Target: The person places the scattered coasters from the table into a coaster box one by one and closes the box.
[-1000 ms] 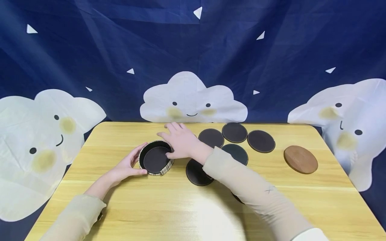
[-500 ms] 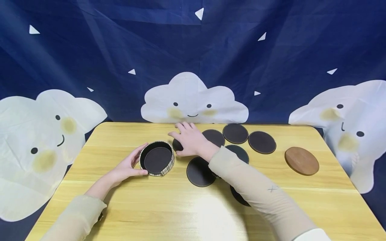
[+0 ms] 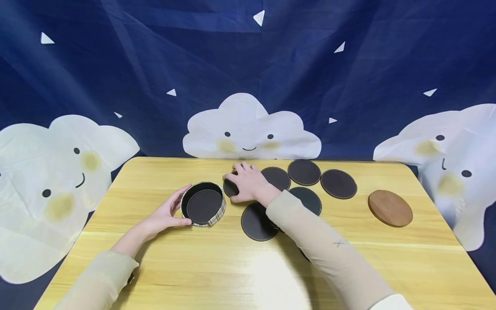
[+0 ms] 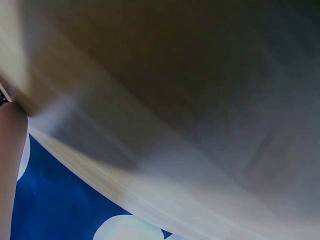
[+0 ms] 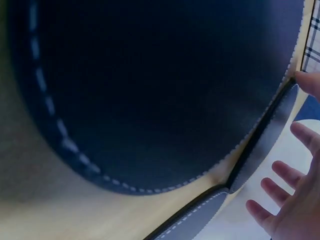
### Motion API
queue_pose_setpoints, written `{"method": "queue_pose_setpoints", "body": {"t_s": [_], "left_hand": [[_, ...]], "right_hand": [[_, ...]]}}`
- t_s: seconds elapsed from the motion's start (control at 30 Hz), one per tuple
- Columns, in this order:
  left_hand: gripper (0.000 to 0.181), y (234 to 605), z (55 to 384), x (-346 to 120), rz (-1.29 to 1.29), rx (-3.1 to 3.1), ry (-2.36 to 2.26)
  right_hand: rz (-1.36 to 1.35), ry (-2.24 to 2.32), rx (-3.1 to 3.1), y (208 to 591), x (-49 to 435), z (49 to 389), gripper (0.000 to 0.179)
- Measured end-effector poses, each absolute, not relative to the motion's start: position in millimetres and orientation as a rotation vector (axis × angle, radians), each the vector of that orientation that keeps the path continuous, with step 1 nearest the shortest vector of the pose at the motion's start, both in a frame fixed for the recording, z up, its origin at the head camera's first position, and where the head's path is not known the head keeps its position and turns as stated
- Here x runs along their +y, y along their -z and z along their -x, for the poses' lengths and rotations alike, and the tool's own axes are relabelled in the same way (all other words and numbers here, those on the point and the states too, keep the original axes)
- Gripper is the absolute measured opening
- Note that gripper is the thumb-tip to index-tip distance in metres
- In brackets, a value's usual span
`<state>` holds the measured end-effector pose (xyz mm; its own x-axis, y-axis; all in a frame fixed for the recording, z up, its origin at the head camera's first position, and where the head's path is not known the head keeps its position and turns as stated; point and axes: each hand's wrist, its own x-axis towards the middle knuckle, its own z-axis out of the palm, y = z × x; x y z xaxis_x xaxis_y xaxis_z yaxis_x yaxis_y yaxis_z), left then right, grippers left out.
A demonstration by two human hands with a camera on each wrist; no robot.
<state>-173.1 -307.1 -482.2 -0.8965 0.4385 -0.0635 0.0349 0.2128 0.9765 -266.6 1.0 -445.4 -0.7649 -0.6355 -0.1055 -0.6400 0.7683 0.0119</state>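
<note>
On the left of the table, my left hand (image 3: 166, 213) grips the near-left side of a round holder (image 3: 218, 214) with a plaid outside and dark inside, thumb in front and fingers behind. My right hand (image 3: 249, 184) is spread over a round black coaster (image 3: 231, 188) beside the holder. The coaster lies partly hidden under the fingers. In the right wrist view, the thumb (image 5: 309, 84) is at a coaster's edge and the other fingers are apart from each other. The left wrist view is mostly blurred table.
Several more black coasters with stitched edges lie right of the holder, such as one in front (image 3: 257, 224) and one at the back (image 3: 304, 172). A brown wooden disc (image 3: 390, 208) lies further right. Behind the table (image 3: 186, 267) hangs a blue cloth (image 3: 217, 56).
My right hand has moved right from the holder's rim to the black coaster beside it, and its fingers have drawn in a little. My left hand stays on the holder.
</note>
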Motion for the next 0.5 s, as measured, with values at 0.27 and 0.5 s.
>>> {"method": "queue_pose_setpoints", "body": {"t_s": [0.27, 0.5], "left_hand": [[0.109, 479.9, 172.3, -304.7, -0.465, 2.168, -1.735], [0.11, 480.2, 172.5, -305.8, -0.463, 2.171, -1.732]], "right_hand": [[1.003, -0.03, 2.82, 448.9, 1.7, 266.7, 0.073], [0.996, -0.003, 2.811, 450.7, -0.2, 267.2, 0.073]]}}
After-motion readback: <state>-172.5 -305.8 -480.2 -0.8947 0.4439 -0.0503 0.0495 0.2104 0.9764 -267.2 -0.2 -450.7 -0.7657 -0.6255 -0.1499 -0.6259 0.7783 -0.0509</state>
